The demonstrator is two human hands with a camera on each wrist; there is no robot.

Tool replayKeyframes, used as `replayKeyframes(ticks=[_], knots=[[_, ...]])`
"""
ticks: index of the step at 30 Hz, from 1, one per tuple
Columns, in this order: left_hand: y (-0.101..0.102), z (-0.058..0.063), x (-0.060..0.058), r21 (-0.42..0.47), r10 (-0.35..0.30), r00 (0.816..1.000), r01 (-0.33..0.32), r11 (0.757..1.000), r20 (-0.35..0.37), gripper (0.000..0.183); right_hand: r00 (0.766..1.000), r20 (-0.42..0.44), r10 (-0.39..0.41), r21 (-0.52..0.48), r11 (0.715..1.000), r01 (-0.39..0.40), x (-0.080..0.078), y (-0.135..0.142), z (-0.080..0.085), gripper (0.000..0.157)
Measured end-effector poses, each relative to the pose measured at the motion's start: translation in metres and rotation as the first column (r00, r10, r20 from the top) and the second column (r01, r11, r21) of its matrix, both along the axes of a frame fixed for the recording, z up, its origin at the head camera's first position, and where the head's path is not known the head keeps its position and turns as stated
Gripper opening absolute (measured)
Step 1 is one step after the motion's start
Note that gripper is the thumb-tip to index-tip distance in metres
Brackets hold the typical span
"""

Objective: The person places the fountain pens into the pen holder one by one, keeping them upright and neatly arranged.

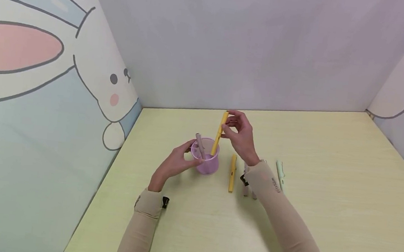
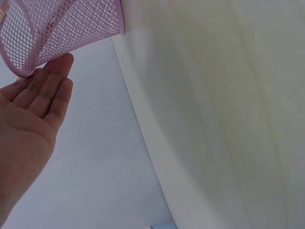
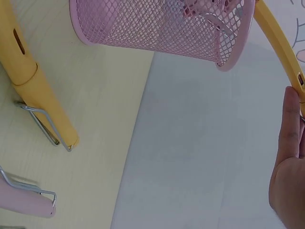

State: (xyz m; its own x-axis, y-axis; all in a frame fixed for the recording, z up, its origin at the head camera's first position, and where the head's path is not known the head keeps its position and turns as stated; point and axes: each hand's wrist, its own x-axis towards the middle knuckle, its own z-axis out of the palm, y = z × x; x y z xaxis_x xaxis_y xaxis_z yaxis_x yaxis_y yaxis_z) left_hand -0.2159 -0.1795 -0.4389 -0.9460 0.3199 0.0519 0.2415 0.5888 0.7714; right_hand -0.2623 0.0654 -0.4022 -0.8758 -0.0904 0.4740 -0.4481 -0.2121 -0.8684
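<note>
A pink mesh pen cup point(image 1: 209, 168) stands on the table with a mauve pen point(image 1: 200, 145) leaning inside. My left hand point(image 1: 177, 162) holds it near the rim, thumb in front and fingers at the far left side. The left wrist view shows those fingers point(image 2: 59, 78) against the mesh cup point(image 2: 90, 28). Between thumb and fingers, my right hand point(image 1: 241, 136) pinches the upper part of a yellow pen point(image 1: 219, 134). That pen slants down, its lower end inside the cup. In the right wrist view the held yellow pen point(image 3: 281, 43) passes the rim.
Another yellow pen point(image 1: 232, 173) lies right of the cup, its wire clip showing in the right wrist view. Beside it are mauve pens point(image 1: 245, 191), partly hidden under my right wrist. Farther right lies a pale green pen point(image 1: 280, 174). A grey wall point(image 1: 232, 47) rises behind the table.
</note>
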Motion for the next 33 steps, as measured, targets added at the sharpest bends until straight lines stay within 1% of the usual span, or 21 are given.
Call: replayKeyframes(ticks=[7,14,22,26,33], knots=[[-0.001,0.0,0.0,0.001,-0.001,1.0,0.001,1.0,0.009,0.085,1.0,0.014,0.011,0.047,0.999,-0.011,0.003,-0.007,-0.004,0.042],[-0.001,0.0,0.001,0.004,0.0,1.0,0.0,1.0,0.017,0.087,1.0,0.008,0.013,0.102,0.995,-0.014,0.002,-0.01,-0.011,0.041],[-0.001,-0.002,0.001,0.029,-0.016,1.0,0.016,0.999,-0.01,0.082,1.0,0.029,0.012,0.163,0.986,-0.016,0.004,-0.011,-0.016,0.043],[-0.001,-0.003,0.001,0.024,-0.015,1.0,0.015,1.0,-0.011,0.082,0.999,0.04,0.013,0.194,0.981,-0.021,0.006,-0.013,-0.016,0.043],[-0.001,-0.003,0.0,0.021,-0.009,1.0,0.01,1.0,-0.016,0.083,0.998,0.048,0.041,0.191,0.98,-0.049,0.006,-0.012,-0.016,0.037]])
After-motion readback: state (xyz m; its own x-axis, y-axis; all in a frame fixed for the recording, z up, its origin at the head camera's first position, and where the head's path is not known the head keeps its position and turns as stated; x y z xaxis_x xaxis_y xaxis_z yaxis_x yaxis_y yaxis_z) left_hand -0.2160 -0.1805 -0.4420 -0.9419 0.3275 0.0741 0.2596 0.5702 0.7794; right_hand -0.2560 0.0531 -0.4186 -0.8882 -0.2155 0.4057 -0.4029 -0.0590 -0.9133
